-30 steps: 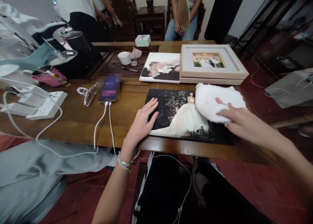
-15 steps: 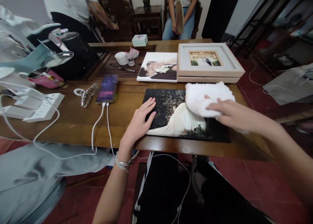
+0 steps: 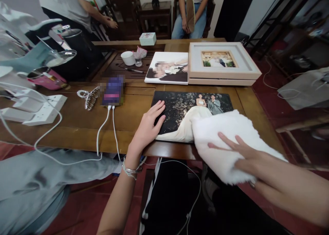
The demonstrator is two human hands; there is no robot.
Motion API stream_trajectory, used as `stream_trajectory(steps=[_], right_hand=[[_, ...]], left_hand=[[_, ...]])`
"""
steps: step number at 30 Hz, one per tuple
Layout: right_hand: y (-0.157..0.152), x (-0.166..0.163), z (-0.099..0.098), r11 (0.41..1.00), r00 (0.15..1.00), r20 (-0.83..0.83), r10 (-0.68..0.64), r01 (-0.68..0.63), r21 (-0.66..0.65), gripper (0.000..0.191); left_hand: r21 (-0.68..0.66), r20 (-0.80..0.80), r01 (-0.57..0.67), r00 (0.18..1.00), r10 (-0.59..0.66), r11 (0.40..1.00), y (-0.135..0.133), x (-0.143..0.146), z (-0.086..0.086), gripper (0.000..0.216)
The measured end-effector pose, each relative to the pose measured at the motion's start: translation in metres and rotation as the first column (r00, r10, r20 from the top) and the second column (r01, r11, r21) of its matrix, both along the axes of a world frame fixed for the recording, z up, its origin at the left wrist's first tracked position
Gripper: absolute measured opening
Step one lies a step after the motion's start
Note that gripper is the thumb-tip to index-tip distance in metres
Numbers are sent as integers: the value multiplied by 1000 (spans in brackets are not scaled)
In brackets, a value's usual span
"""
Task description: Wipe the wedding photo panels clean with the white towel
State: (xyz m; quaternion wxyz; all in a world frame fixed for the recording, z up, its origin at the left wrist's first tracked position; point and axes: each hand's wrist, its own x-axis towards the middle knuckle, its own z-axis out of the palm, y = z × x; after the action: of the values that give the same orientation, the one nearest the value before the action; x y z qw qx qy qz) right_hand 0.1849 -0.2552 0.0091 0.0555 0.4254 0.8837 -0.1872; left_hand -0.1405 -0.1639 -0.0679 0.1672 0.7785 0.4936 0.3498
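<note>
A dark wedding photo panel point(image 3: 174, 106) lies at the table's front edge, showing a couple and a long white dress. My left hand point(image 3: 150, 123) rests flat on its left edge, fingers stretched out. A fluffy white cloth point(image 3: 213, 132) covers the panel's lower right part and hangs over the table edge. My right hand point(image 3: 239, 147) grips and presses this cloth, its fingers on top; part of the hand is hidden in the folds. Behind the panel lie a white-edged photo print point(image 3: 169, 69) and a pale framed picture box point(image 3: 246, 69).
To the left are a phone point(image 3: 112, 91) with two white cables, a claw clip point(image 3: 88, 97), a power strip point(image 3: 47, 111) and a pink cup point(image 3: 46, 79). A white cup point(image 3: 128, 58) and tissue box point(image 3: 147, 39) stand farther back. Two people are across the table; another's leg shows at left.
My right hand has drawn the white cloth down toward me, from the panel's upper right to its lower right. The couple in the photo is now uncovered. My left hand stays in place.
</note>
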Motion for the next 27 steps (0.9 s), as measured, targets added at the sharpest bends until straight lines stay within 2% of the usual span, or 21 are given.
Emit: stream_trajectory(steps=[2,4,6,7,10,13,16,19,23,25,27], right_hand=[[-7,0,6,1000,1000,13,20,-20,-23,39],[10,-8,11,999,999,32,-8,9,-45,44],[44,-22,11,999,999,29,-32,33,-40,48],[64,-29,8,1000,1000,9,0,0,-31,50],[122,-50,-7,993,994,-98,37,-25,115,56],[150,-64,-22,973,993,-118,18,10,230,57],[135,-69,-21,968,996,-89,-1,23,250,56],[86,-69,-6,981,996,-75,43,-28,190,53],[22,-70,17,981,976,-104,191,-187,44,44],[11,-73,23,978,971,-117,208,-208,8,44],[21,-78,22,984,979,-109,175,-176,3,50]], left_hand=[[1,-3,3,1000,-3,1000,0,0,0,37],[2,-7,7,1000,-7,1000,0,0,-1,37],[1,-11,10,1000,-10,1000,0,0,-1,37],[0,-13,13,1000,-13,1000,0,0,0,37],[3,-14,18,1000,-18,1000,0,-1,0,37],[2,-6,15,1000,-15,1000,0,-1,0,37],[-1,-4,5,1000,-5,1000,0,0,0,37],[-7,-13,-10,1000,10,1000,0,0,-1,37],[-6,-18,-9,1000,9,1000,1,0,-2,37],[-6,-22,-4,1000,4,1000,1,-1,-2,38],[-10,-27,-4,1000,3,1000,1,-1,-3,38]])
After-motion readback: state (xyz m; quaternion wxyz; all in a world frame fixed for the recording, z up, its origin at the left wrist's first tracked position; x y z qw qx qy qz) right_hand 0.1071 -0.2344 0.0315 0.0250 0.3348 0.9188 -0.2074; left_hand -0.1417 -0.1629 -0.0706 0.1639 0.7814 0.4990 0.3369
